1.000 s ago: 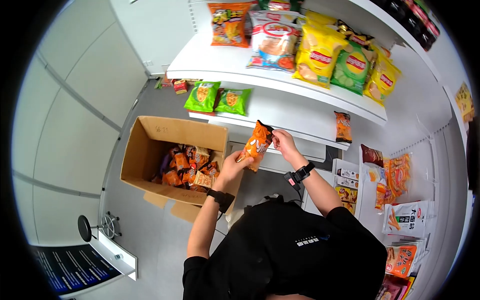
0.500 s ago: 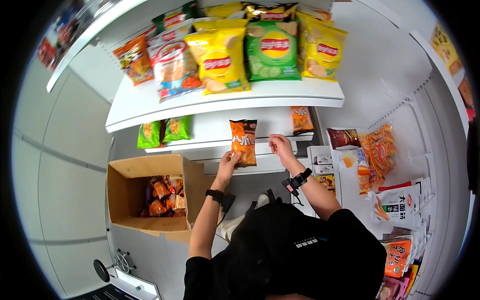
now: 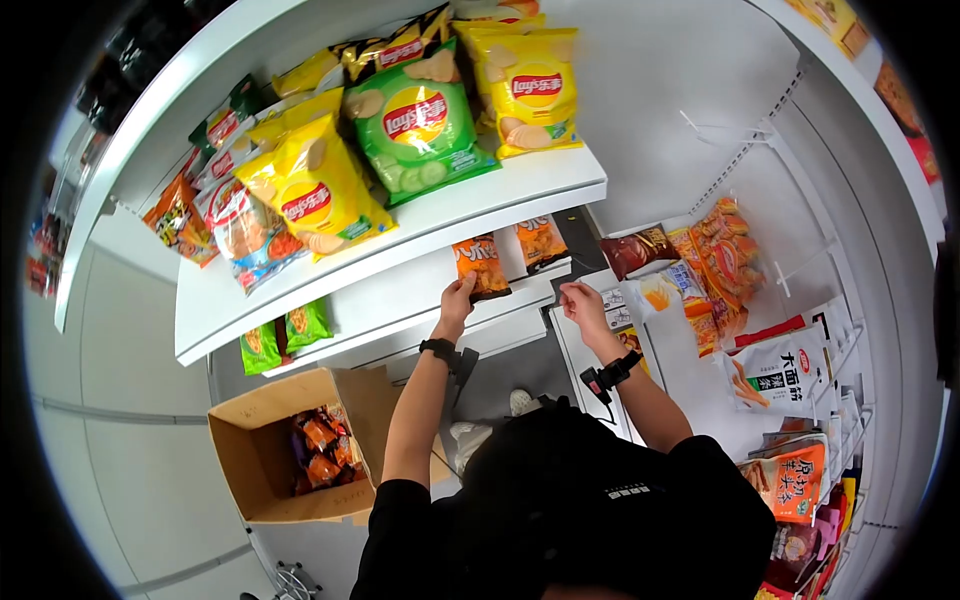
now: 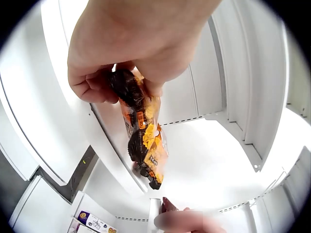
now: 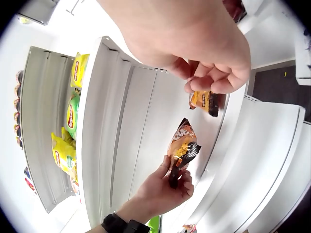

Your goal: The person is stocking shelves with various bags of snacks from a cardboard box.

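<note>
Between the thumb and fingers of my left hand (image 3: 456, 305) is an orange and black snack bag (image 3: 482, 268), held by its edge over the lower white shelf. To its right, a similar bag (image 3: 540, 243) rests on that shelf. My right hand (image 3: 590, 312) is just in front of the shelf edge, its fingers loosely curled around nothing. In the right wrist view, those fingers overlap the resting bag (image 5: 205, 101); contact cannot be told. The left wrist view has the held bag (image 4: 141, 111) hanging below my left hand (image 4: 131, 43).
The upper shelf (image 3: 420, 225) overhangs with yellow and green chip bags. Two green bags (image 3: 306, 325) lie at the lower shelf's left end. A cardboard box (image 3: 235, 450) of snack bags stands on the floor at left. Packaged snacks (image 3: 730, 260) fill the side rack at right.
My left hand has carried the bag away from the box, up and right to the lower shelf beside the similar bag. My right hand released the bag's top and moved aside. The head view has turned.
</note>
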A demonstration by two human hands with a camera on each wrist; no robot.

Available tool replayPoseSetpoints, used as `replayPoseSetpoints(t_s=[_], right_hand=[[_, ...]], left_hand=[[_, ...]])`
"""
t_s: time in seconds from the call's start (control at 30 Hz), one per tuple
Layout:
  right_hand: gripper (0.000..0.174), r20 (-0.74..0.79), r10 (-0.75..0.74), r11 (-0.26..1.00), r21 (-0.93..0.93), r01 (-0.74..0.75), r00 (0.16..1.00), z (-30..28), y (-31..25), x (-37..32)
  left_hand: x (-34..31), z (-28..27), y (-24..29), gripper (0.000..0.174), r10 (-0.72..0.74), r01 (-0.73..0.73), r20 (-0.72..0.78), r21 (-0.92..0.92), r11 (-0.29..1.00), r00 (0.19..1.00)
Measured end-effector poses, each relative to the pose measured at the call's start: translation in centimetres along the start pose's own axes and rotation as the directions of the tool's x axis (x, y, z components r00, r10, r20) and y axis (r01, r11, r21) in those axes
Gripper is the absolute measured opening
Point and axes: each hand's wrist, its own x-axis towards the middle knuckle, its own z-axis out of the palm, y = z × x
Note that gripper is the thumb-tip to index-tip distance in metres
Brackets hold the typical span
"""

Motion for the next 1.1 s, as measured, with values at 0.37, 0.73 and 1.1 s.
replayPoseSetpoints(t_s=[0.37,0.73,1.1], right_hand=[[0.010,-0.051,-0.009,0.997,0.074,0.012,0.999,-3.5,-0.7,0.2],[0.008,-0.066,0.036,0.998,0.057,-0.033,0.997,-3.2,-0.6,0.9],[0.009,-0.067,0.047,0.999,0.030,-0.046,0.997,-3.1,-0.4,0.8]], left_hand=[[7.3,0.4,-3.0,0.054,0.094,-0.106,0.056,0.258,0.960,0.994],[7.3,1.4,-1.5,0.063,0.197,-0.201,0.071,0.577,0.791,0.978],[5.5,1.4,-0.6,0.070,0.230,-0.237,0.088,0.586,0.775,0.969]])
